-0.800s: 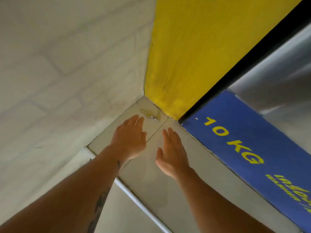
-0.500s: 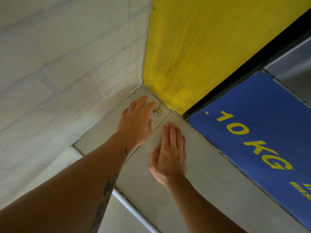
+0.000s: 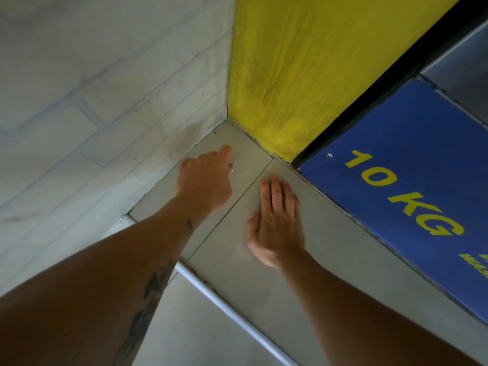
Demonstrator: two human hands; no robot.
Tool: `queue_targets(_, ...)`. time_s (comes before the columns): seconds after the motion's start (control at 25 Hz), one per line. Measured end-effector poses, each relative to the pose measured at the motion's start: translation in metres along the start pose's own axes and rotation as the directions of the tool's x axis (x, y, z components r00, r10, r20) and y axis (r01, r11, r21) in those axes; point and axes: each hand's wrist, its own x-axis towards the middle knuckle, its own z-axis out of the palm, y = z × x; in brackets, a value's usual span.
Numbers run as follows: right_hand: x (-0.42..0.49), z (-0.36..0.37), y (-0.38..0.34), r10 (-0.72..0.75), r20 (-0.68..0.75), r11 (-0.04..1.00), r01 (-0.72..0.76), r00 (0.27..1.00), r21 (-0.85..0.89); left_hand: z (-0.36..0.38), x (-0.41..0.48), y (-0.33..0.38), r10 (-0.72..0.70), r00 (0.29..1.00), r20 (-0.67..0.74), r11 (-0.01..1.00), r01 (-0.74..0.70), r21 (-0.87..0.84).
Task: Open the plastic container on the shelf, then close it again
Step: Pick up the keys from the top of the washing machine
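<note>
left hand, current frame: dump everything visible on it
The left hand reaches toward the corner where the white brick wall meets the yellow wall. It is seen from the back, fingers curled down onto the grey tiled ledge, one fingertip extended toward the corner. A small metal object, mostly hidden, pokes out at its right edge; whether it is gripped is unclear. The bare forearm carries a dark tattoo.
</note>
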Motion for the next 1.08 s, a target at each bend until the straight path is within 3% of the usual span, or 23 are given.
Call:
queue_targets(0.08,0.001,-0.027,0.003,-0.012,0.185,1.000,0.011,0.983,0.006,-0.021,-0.018,0.008,-0.190,0.976,0.104,0.955,0.209,-0.213)
queue_targets(0.16,-0.007,-0.067,0.000,0.010,0.324,0.998,-0.031,0.946,0.060,-0.052,-0.042,0.017,-0.293,0.937,0.189,0.851,0.346,-0.395)
queue_targets(0.4,-0.082,-0.186,-0.030,-0.005,0.382,0.991,-0.047,0.924,0.127,-0.174,-0.112,0.046,-0.435,0.885,0.163,0.686,0.443,-0.577)
queue_targets(0.64,-0.184,-0.335,-0.071,-0.092,0.324,0.976,0.020,0.942,0.218,-0.321,-0.202,0.098,-0.458,0.872,0.174,0.580,0.442,-0.685)
queue_targets(0.84,-0.270,-0.457,-0.088,-0.196,0.192,0.967,0.157,0.962,0.199,-0.438,-0.289,0.146,-0.504,0.860,0.076,0.578,0.401,-0.711)
queue_targets(0.96,-0.323,-0.507,-0.093,-0.315,0.105,0.935,0.289,0.943,0.207,-0.486,-0.347,0.168,-0.548,0.835,0.056,0.520,0.392,-0.759)
queue_targets(1.08,-0.373,-0.539,-0.094,-0.419,0.052,0.885,0.395,0.907,0.246,-0.517,-0.409,0.188,-0.599,0.801,-0.022,0.524,0.371,-0.766)
